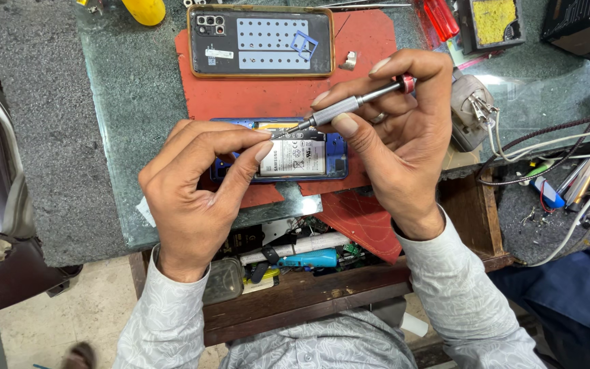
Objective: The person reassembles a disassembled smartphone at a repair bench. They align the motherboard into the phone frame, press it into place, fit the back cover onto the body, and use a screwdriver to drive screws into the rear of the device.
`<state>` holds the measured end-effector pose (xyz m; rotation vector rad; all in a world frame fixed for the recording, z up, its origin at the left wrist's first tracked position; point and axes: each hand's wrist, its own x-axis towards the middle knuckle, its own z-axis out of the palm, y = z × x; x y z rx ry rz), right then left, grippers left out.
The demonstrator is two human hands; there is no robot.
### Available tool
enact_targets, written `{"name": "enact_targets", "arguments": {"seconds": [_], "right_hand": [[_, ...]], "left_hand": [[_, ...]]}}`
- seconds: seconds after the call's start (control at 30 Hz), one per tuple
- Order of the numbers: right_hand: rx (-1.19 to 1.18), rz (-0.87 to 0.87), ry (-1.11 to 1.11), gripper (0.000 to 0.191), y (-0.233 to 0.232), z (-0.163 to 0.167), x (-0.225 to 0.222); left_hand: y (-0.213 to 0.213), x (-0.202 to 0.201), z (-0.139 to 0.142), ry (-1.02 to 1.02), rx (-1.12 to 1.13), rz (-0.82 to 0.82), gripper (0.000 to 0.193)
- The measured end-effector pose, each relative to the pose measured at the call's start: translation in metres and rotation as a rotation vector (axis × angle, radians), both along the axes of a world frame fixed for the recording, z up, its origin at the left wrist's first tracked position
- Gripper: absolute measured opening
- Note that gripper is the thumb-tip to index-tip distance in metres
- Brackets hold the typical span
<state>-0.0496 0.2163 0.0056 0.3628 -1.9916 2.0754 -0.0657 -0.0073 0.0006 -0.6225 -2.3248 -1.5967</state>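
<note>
At the bottom of the frame we see our two pale patterned sleeves, and just above them an open wooden drawer (pixel 349 290) full of small tools, with a bright blue plastic tool (pixel 308 259) lying in it. Going up, our left hand (pixel 196 195) sits in the middle left of the frame. Its fingers are curled in, and the thumb and first finger are pinched together at the top edge of an opened blue phone with its white battery showing (pixel 302 156). We cannot tell if something tiny is held in that pinch. The phone lies flat in the middle of the frame on a red rubber mat (pixel 254 96), and the mat lies on a green stone bench top (pixel 131 102). Our right hand (pixel 397 133) is in the middle right. It is closed around a thin silver metal screwdriver with a red end (pixel 349 104), held with the thumb and fingers, and the tip points down and left at the top edge of the phone, right next to the left hand's fingertips. Further up, at the top middle, a dark phone back cover with an orange rim (pixel 261 41) lies flat on the mat, well apart from the phone. A yellow sponge in a black tray (pixel 494 20) sits in the upper right.
</note>
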Motion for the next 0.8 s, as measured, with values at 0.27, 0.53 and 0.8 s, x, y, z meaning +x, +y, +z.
{"name": "enact_targets", "arguments": {"seconds": [0.27, 0.53, 0.8], "right_hand": [[0.005, -0.054, -0.039, 0.037, 0.0, -0.004, 0.003], [0.116, -0.199, -0.08, 0.036, 0.0, -0.009, 0.003], [-0.097, -0.061, -0.108, 0.035, -0.007, 0.002, -0.004]], "left_hand": [[-0.001, 0.0, -0.001, 0.026, 0.0, -0.01, 0.012], [-0.002, -0.001, -0.003, 0.055, -0.014, -0.013, 0.014], [-0.002, -0.005, 0.003, 0.057, -0.007, -0.028, 0.018]]}}
